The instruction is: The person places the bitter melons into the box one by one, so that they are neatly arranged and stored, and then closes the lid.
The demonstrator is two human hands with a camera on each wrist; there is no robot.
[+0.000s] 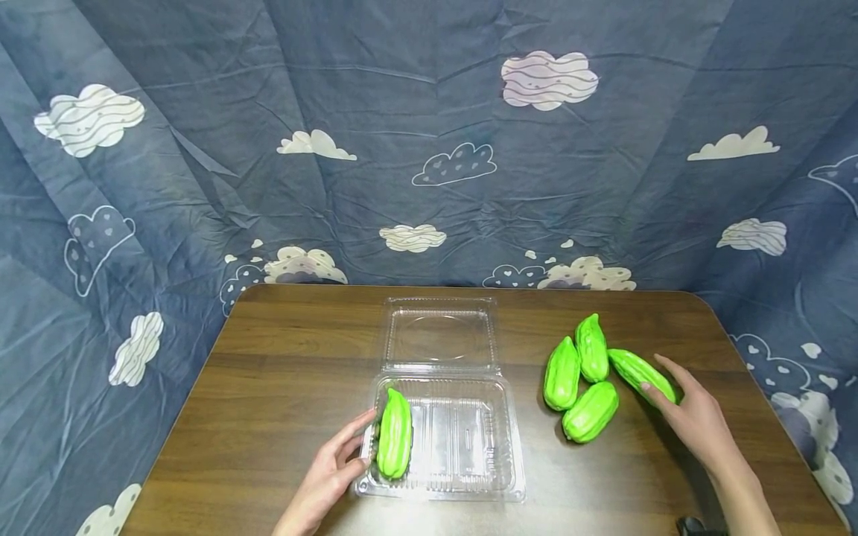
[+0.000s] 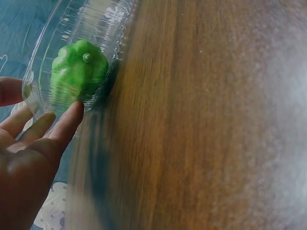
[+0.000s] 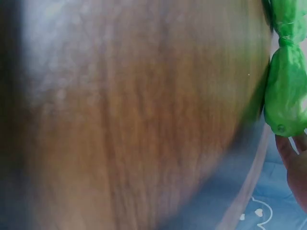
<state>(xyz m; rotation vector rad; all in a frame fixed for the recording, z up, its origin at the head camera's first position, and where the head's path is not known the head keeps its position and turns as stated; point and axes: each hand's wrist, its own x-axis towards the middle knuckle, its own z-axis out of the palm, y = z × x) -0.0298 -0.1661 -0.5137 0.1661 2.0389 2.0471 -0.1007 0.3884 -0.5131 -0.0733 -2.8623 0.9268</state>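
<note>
The left hand (image 1: 328, 469), fingers spread, is touching a clear plastic hinged container (image 1: 462, 439); the right hand (image 1: 700, 423), thumb and fingers apart, is straddling a ribbed green oblong fruit (image 1: 635, 371)

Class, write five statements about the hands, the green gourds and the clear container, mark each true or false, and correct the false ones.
1. The left hand is at the edge of the clear container. True.
2. Two green gourds lie inside it. False: only one gourd does.
3. The container's lid is open. True.
4. The right hand is inside the container. False: the right hand is at another gourd.
5. Four gourds are outside the container. True.
</note>
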